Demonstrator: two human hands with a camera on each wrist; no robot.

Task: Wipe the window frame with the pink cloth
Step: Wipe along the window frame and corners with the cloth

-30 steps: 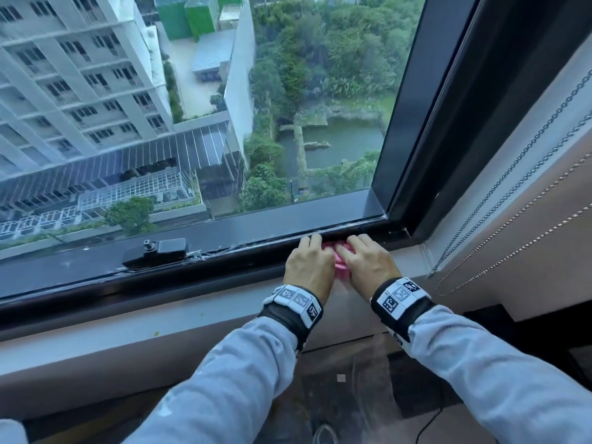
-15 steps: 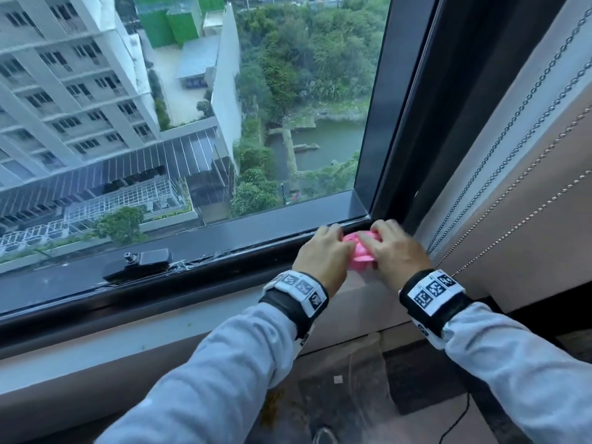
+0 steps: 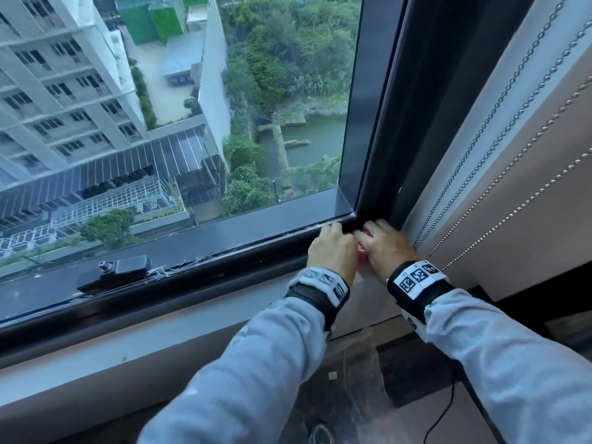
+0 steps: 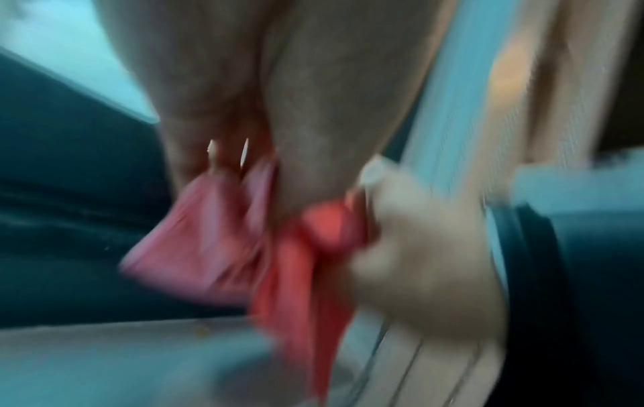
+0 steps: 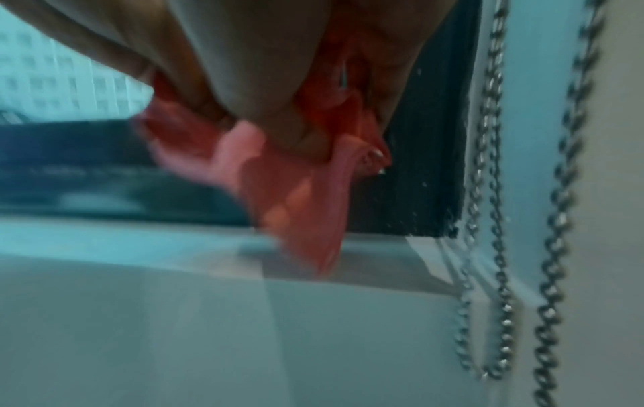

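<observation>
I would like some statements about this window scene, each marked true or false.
1. Both hands, the left hand and the right hand, hold the crumpled pink cloth. True.
2. The cloth is at the bottom right corner of the dark window frame. True.
3. The black window latch lies between the hands. False: it sits far to their left.
4. The metal bead chains hang left of the glass. False: they hang on the right.

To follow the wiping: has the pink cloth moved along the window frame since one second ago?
Yes. The pink cloth moved right along the window frame, away from the black latch, into the bottom right corner.
</observation>
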